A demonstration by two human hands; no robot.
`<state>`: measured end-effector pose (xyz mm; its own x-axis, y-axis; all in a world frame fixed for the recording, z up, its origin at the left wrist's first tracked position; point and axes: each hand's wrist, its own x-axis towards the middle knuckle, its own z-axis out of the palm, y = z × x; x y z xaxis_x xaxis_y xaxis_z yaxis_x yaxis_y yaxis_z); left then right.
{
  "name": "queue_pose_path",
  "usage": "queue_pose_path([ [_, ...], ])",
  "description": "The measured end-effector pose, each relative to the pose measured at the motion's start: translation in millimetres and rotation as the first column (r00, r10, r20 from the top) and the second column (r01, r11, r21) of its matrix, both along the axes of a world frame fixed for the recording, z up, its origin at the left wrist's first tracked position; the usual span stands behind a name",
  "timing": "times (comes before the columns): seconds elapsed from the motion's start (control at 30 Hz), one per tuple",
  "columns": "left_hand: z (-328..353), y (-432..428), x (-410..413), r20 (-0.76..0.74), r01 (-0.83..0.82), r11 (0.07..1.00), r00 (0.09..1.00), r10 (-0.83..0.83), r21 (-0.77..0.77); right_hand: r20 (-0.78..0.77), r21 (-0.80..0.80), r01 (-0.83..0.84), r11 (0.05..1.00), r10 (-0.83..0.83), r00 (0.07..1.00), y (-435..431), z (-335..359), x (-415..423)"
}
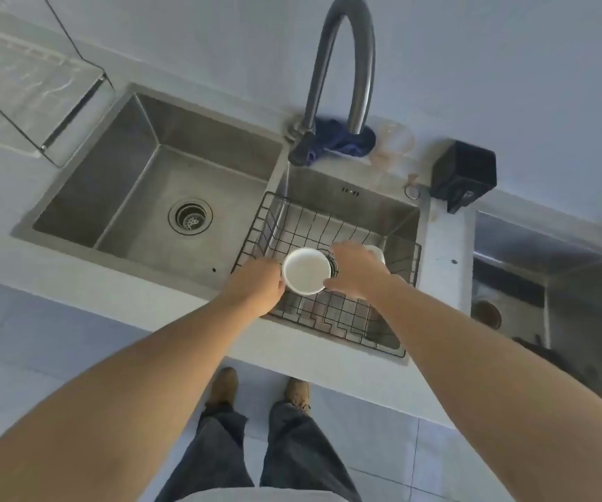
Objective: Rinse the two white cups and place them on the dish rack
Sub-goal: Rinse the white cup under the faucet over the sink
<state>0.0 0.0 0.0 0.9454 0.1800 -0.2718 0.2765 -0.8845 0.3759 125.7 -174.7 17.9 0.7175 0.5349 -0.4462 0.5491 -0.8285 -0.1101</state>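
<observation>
A white cup (306, 271) is held over the black wire dish rack (395, 313), which sits in the right sink basin; its opening faces me. My left hand (256, 284) grips its left side and my right hand (355, 271) grips its right side. A second white cup (377, 252) shows partly behind my right hand, inside the rack. Water runs from the dark curved faucet (346, 67) in a thin stream onto the rack's far left corner, away from the held cup.
The empty left sink basin (147, 197) has a round drain. A blue cloth (343, 139) and a clear cup (395, 143) lie behind the faucet. A black box (464, 173) stands on the counter at right. A glass shelf (35, 85) sits at far left.
</observation>
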Motion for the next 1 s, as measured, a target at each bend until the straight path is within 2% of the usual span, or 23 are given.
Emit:
queue_pose_path([
  [0.1,-7,-6,4,-0.034,-0.052,0.997,0.998,0.055,0.061,-0.017,-0.067,-0.172,0.983,0.171,0.985,7,-8,13],
  [0.2,-15,-15,7,-0.089,-0.06,0.991,0.993,0.071,0.116,-0.072,-0.098,-0.265,0.959,0.259,0.963,10,-18,23],
  [0.3,-21,-21,10,-0.134,-0.089,0.979,0.984,0.115,0.185,-0.099,-0.07,-0.303,0.95,0.296,0.95,11,-26,30],
  [0.5,-28,-24,14,-0.144,-0.132,0.978,0.977,0.156,0.163,-0.076,-0.031,-0.383,0.923,0.38,0.922,8,-39,36],
  [0.8,-31,-25,11,-0.149,-0.147,0.973,0.973,0.174,0.178,-0.067,0.028,-0.378,0.925,0.379,0.923,8,-44,34],
  [1.0,-7,-21,14,-0.083,-0.163,0.968,0.98,0.181,0.191,-0.091,0.084,-0.307,0.948,0.314,0.945,10,-11,42],
])
